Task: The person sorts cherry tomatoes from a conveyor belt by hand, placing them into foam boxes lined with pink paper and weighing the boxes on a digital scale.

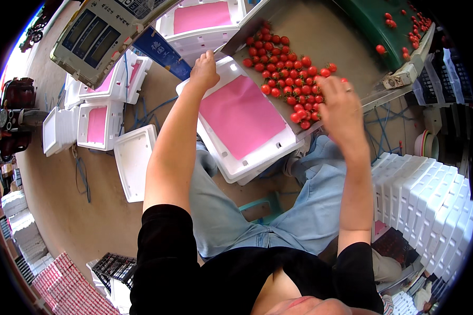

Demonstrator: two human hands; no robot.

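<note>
My left hand (205, 72) is up at the far left corner of a white plastic box (220, 149), fingers curled together. What they hold, if anything, is hidden. Pink paper (242, 116) lies in the box, between my knees. My right hand (341, 107) is at the right side of a heap of small red cherry tomatoes (293, 73), touching a few of them, its fingers apart and bent downward. The tomatoes, several with green stems, lie in a shallow metal tray (307, 26) whose near corner overhangs the box.
Further tomatoes lie in a green chute (373, 26) beyond the tray. A digital scale display (97, 42) stands at the far left. More white boxes (97, 126) with pink paper and a lid (135, 163) are on the floor to the left. Stacked white boxes (425, 202) rise at my right.
</note>
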